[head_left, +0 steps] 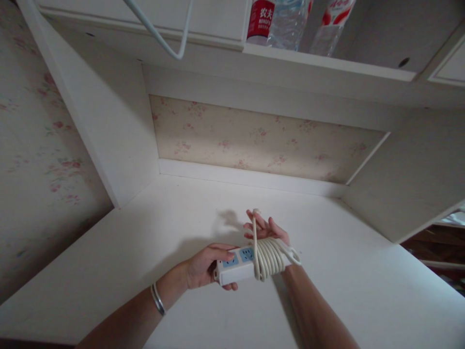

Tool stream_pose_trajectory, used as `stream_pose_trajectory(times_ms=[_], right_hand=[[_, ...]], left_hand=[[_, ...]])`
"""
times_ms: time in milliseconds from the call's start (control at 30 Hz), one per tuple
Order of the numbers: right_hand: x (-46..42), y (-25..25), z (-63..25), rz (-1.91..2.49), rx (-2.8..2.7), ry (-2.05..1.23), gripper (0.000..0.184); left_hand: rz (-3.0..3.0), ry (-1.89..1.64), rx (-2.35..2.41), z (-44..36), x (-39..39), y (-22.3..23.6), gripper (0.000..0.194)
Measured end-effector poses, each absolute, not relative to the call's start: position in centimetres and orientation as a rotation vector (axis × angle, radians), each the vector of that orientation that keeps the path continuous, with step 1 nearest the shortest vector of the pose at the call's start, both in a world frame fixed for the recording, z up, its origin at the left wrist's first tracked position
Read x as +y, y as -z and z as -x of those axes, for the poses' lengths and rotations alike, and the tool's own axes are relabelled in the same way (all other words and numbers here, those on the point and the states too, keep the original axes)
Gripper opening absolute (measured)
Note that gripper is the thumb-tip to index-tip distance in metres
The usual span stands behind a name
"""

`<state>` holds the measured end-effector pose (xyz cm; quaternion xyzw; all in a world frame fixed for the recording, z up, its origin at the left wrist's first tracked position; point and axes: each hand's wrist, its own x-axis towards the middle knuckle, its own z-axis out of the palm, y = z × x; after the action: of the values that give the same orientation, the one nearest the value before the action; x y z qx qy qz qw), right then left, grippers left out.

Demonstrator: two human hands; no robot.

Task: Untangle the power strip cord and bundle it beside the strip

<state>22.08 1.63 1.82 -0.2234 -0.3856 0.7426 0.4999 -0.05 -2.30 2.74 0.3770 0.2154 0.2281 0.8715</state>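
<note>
My left hand grips the near end of a white power strip with blue socket faces, thumb on top and fingers underneath. Coils of cream cord wrap tightly round the strip's other half, and a loop of it sticks out at the right. Behind that wrapped end is my right hand, its fingers spread and pointing away. One length of cord runs up across those fingers to a pale end piece, probably the plug, at the fingertips. Part of the right palm is hidden by the coils.
Both hands are above a white desktop with side panels at left and right. Overhead, a shelf holds plastic bottles. A pale bent cable or rod hangs at the upper left.
</note>
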Motion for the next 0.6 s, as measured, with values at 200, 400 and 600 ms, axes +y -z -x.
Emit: stream_pose_trajectory(times_ms=[200, 400, 600], right_hand=[[3.3, -1.4, -25.1, 0.632, -0.695, -1.505, 0.012], [4.2, -0.6, -25.2, 0.841, -0.705, -1.263, 0.031], [4.1, 0.7, -23.1, 1.035, -0.93, -1.365, 0.051]], left_hand=[[-0.734, -0.653, 0.557, -0.4, -2.1, -2.7, 0.039], [-0.552, -0.957, 0.614, -0.1, -1.3, -2.8, 0.036], [-0.543, -0.972, 0.611, 0.8, -1.1, -3.0, 0.039]])
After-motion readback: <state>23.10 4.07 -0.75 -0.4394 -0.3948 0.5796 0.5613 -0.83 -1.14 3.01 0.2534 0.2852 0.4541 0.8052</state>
